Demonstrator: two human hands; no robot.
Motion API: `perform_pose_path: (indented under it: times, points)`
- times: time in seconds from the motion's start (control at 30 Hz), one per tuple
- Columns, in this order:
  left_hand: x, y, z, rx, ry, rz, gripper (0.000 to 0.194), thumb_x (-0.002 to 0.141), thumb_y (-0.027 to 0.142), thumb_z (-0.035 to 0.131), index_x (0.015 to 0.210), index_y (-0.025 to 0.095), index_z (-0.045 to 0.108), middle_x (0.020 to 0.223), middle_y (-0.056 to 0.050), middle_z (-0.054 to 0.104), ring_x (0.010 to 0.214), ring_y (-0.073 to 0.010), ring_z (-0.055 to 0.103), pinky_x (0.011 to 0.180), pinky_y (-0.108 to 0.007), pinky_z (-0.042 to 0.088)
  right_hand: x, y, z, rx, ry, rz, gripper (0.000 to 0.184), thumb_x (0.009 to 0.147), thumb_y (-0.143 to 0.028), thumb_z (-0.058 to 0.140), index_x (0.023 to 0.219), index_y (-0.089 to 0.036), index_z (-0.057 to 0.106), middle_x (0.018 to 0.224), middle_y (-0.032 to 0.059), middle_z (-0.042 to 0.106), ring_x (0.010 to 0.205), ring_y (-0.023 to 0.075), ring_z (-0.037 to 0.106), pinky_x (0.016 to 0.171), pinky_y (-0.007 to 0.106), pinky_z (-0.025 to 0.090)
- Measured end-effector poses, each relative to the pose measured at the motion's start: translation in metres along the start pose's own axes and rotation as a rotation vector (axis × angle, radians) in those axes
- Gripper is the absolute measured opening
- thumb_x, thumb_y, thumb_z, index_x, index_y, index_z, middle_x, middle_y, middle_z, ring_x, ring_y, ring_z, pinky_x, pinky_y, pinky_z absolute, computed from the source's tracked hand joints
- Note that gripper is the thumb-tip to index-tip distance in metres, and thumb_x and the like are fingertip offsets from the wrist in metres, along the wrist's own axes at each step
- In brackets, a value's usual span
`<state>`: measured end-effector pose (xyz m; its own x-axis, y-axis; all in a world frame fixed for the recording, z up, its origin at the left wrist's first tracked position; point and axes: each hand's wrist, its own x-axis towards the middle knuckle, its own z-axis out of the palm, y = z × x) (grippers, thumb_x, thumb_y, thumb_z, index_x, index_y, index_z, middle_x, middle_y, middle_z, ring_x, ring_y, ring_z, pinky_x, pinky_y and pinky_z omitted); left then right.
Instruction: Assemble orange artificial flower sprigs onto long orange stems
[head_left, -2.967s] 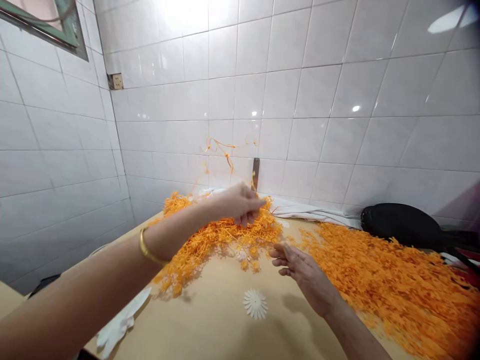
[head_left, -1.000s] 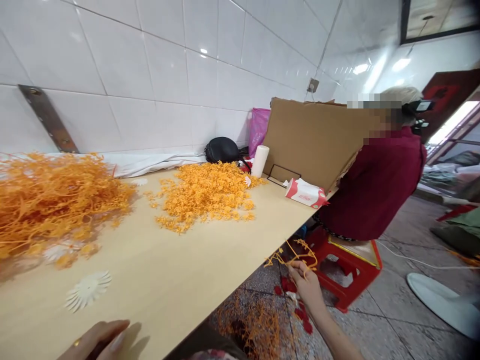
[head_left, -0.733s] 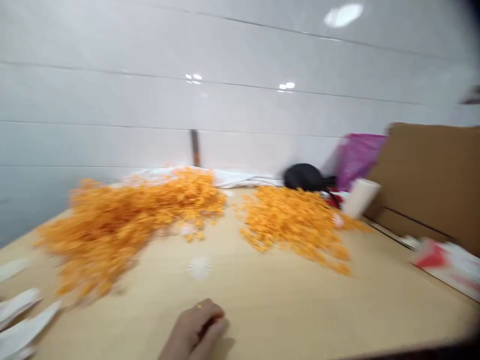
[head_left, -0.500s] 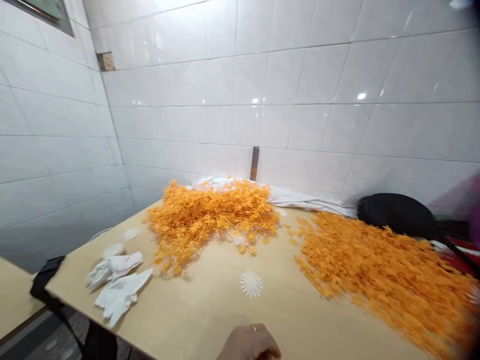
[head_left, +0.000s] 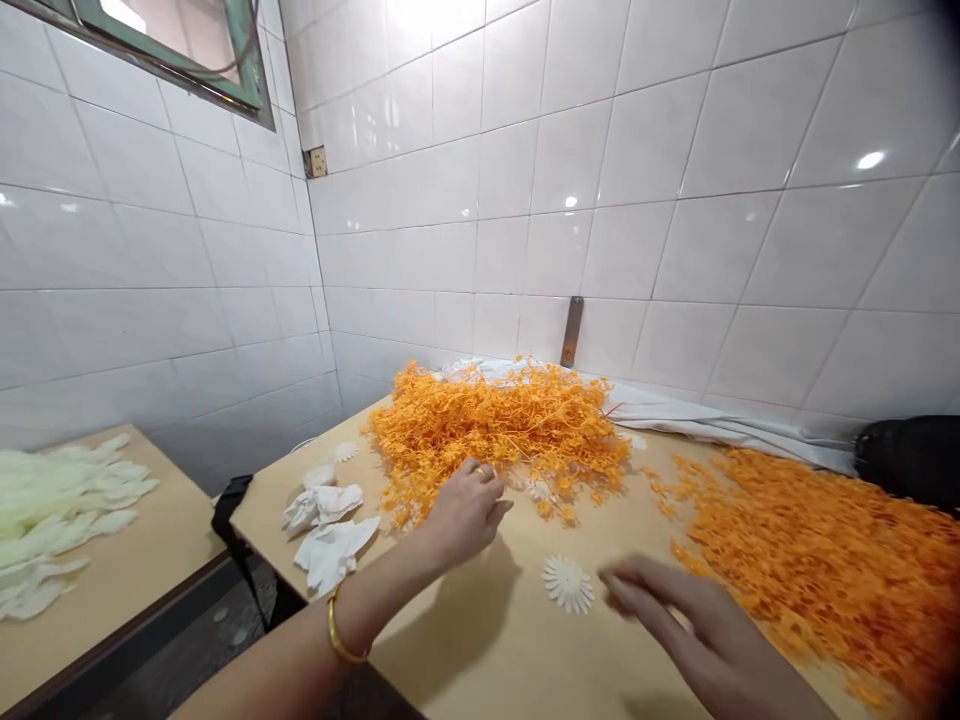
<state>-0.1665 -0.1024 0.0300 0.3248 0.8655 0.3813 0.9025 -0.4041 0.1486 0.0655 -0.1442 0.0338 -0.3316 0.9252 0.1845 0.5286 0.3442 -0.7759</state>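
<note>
I judge the work partway: the flatter pile (head_left: 825, 560) lies at 2 o'clock; the bulky orange heap (head_left: 502, 415) at 12 is left. Left hand (head_left: 463, 512): at the heap's 6 o'clock edge, fingers curled narrow, contents hidden. Right hand (head_left: 697, 622): just beside the white flower (head_left: 568, 585), fingers narrow, blurred; I cannot tell its contents.

On the tan tabletop (head_left: 510, 630), carries tangled orange sprigs (head_left: 495, 410); also a flatter orange pile (head_left: 817, 560); crumpled white pieces (head_left: 334, 555); a petalled disc (head_left: 568, 585).
</note>
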Motion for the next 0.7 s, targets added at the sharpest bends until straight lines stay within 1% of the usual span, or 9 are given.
perform_pose_path:
  times: [0.07, 0.13, 0.2, 0.27, 0.33, 0.4, 0.47, 0.6, 0.7]
  points:
    - [0.008, -0.011, -0.001, 0.092, -0.03, -0.014, 0.03, 0.083, 0.033, 0.036, 0.069, 0.015, 0.056, 0.081, -0.009, 0.055, 0.087, -0.0202, 0.044, 0.076, -0.032, 0.038, 0.05, -0.011, 0.02, 0.025, 0.006, -0.176, 0.029, 0.076, -0.043, 0.041, 0.079, -0.024, 0.063, 0.075, 0.005, 0.062, 0.073, 0.0215, 0.054, 0.068, 0.032, 0.04]
    - [0.014, -0.02, 0.001, 0.163, -0.041, -0.032, 0.026, 0.082, 0.033, 0.038, 0.077, 0.016, 0.056, 0.086, -0.009, 0.054, 0.091, -0.0218, 0.044, 0.079, -0.034, 0.037, 0.092, -0.015, 0.041, -0.021, 0.153, -0.282, 0.028, 0.081, -0.033, 0.037, 0.089, -0.021, 0.06, 0.085, 0.0061, 0.062, 0.079, 0.0204, 0.053, 0.072, 0.032, 0.039]
    - [0.02, -0.027, 0.004, 0.199, -0.018, -0.069, 0.027, 0.08, 0.032, 0.041, 0.097, 0.016, 0.053, 0.099, -0.01, 0.052, 0.098, -0.0227, 0.042, 0.083, -0.035, 0.035, 0.125, -0.008, 0.06, -0.209, 0.27, -0.342, 0.03, 0.079, -0.023, 0.037, 0.099, -0.015, 0.057, 0.099, 0.0116, 0.059, 0.095, 0.023, 0.047, 0.083, 0.034, 0.033]
    - [0.028, -0.035, 0.009, 0.196, 0.001, -0.125, 0.045, 0.079, 0.031, 0.042, 0.121, 0.017, 0.037, 0.116, -0.012, 0.044, 0.108, -0.0233, 0.037, 0.088, -0.034, 0.033, 0.147, 0.006, 0.074, -0.368, 0.312, -0.278, 0.035, 0.071, -0.017, 0.045, 0.105, -0.013, 0.054, 0.106, 0.0144, 0.055, 0.1, 0.0266, 0.042, 0.084, 0.038, 0.03]
    - [0.039, -0.045, 0.016, 0.177, -0.019, -0.177, 0.063, 0.077, 0.034, 0.045, 0.131, 0.017, 0.019, 0.128, -0.014, 0.034, 0.117, -0.0243, 0.03, 0.091, -0.034, 0.03, 0.158, 0.022, 0.08, -0.397, 0.324, -0.195, 0.029, 0.067, -0.015, 0.048, 0.095, -0.014, 0.057, 0.096, 0.0146, 0.057, 0.095, 0.0278, 0.043, 0.08, 0.039, 0.03]
    - [0.05, -0.055, 0.024, 0.172, -0.064, -0.223, 0.073, 0.074, 0.039, 0.049, 0.134, 0.018, 0.013, 0.13, -0.015, 0.031, 0.12, -0.0262, 0.027, 0.092, -0.036, 0.028, 0.162, 0.032, 0.078, -0.359, 0.327, -0.163, 0.014, 0.07, -0.018, 0.046, 0.076, -0.016, 0.059, 0.08, 0.0113, 0.058, 0.085, 0.0252, 0.046, 0.075, 0.036, 0.031]
    - [0.059, -0.063, 0.032, 0.181, -0.103, -0.249, 0.076, 0.071, 0.042, 0.051, 0.133, 0.02, 0.014, 0.127, -0.016, 0.034, 0.117, -0.0285, 0.031, 0.091, -0.04, 0.028, 0.163, 0.037, 0.068, -0.303, 0.324, -0.176, 0.019, 0.074, -0.025, 0.042, 0.063, -0.017, 0.055, 0.069, 0.0065, 0.056, 0.074, 0.0204, 0.048, 0.069, 0.031, 0.033]
    - [0.066, -0.074, 0.042, 0.185, -0.116, -0.249, 0.072, 0.069, 0.045, 0.051, 0.13, 0.021, 0.021, 0.121, -0.014, 0.04, 0.11, -0.0291, 0.036, 0.088, -0.043, 0.028, 0.165, 0.036, 0.044, -0.172, 0.34, -0.187, 0.032, 0.077, -0.038, 0.039, 0.056, -0.018, 0.05, 0.053, -0.0009, 0.047, 0.055, 0.0131, 0.044, 0.053, 0.024, 0.032]
    - [0.064, -0.079, 0.041, 0.191, -0.098, -0.264, 0.065, 0.069, 0.041, 0.051, 0.126, 0.021, 0.026, 0.12, -0.011, 0.042, 0.11, -0.0268, 0.035, 0.088, -0.041, 0.03, 0.168, 0.036, 0.031, -0.114, 0.386, -0.166, 0.033, 0.076, -0.04, 0.04, 0.054, -0.017, 0.05, 0.05, -0.0022, 0.043, 0.052, 0.0123, 0.042, 0.051, 0.024, 0.03]
